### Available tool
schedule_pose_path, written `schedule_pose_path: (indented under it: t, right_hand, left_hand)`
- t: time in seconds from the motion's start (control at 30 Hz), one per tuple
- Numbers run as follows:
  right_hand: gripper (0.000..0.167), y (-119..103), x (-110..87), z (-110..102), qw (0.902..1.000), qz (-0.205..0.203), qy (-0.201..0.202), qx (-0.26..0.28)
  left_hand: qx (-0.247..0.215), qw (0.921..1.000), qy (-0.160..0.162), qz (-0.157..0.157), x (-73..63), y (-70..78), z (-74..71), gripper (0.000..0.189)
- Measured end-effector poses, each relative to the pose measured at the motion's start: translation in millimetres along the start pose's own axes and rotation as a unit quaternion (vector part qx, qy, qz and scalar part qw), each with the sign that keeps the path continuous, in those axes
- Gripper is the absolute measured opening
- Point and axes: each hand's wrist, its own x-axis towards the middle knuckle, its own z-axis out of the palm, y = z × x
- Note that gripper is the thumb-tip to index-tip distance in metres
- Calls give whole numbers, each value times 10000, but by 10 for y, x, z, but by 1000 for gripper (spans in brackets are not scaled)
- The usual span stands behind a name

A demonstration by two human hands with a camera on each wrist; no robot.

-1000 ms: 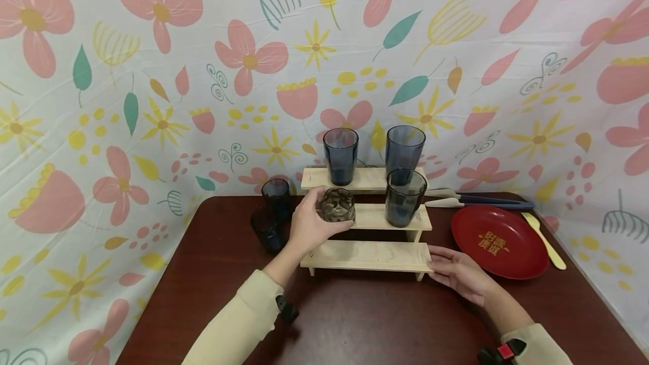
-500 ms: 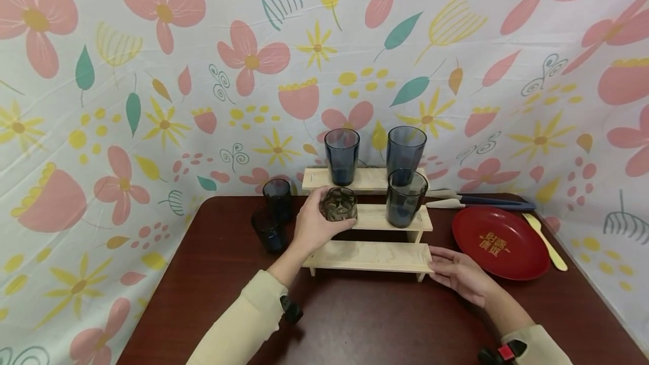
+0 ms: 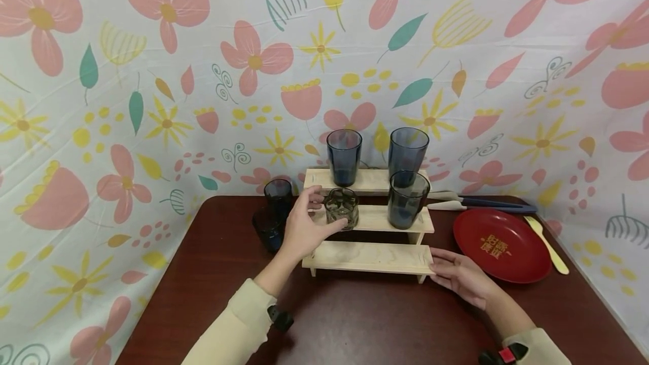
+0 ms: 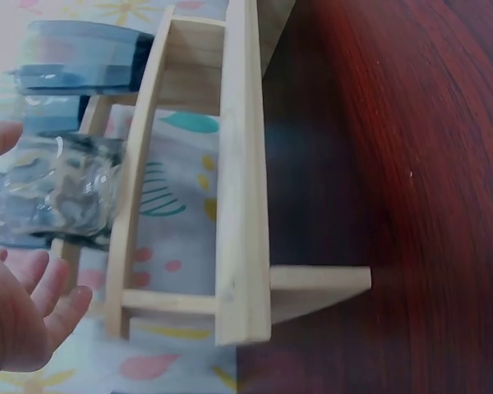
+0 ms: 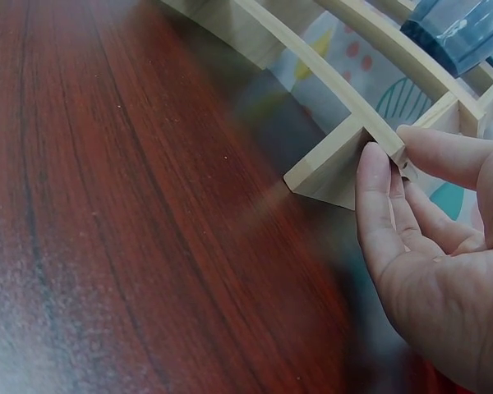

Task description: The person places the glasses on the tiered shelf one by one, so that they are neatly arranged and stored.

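A short faceted grey-tinted glass [image 3: 342,213] sits on the left part of the middle step of a three-tier wooden display stand [image 3: 365,257]. My left hand [image 3: 306,230] is spread around that glass, and in the left wrist view its fingers [image 4: 67,316] are straightened and apart from the glass. My right hand [image 3: 462,279] pinches the right end of the lowest step between thumb and fingers [image 5: 375,176]. A tall grey-tinted glass [image 3: 407,201] stands at the right of the middle step. On the top step are two blue-tinted glasses, one left [image 3: 344,159], one right [image 3: 408,148].
Two dark blue glasses, one behind [image 3: 278,196] the other [image 3: 268,231], are on the table [image 3: 213,275] left of the stand. A red plate [image 3: 527,252], a pale yellow knife [image 3: 547,244] and blue-handled utensils [image 3: 497,204] lie to the right. A floral cloth [image 3: 203,72] hangs behind.
My left hand has loosened from the short glass, its fingers spreading away to the left. The glass now stands more upright on the middle step. My right hand keeps its hold on the stand.
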Motion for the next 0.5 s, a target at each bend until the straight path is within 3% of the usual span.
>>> schedule_pose_path:
  t: [0.2,0.5]
  right_hand:
    - [73,4,-1,-4,10000,-8,-52,34]
    - [72,18,6,-15,9999,-53,-94,62]
  left_hand:
    - [-160,9988,313,337,-59,17,-275,82]
    - [-155,9936,1115,-66,-150,-253,-740,79]
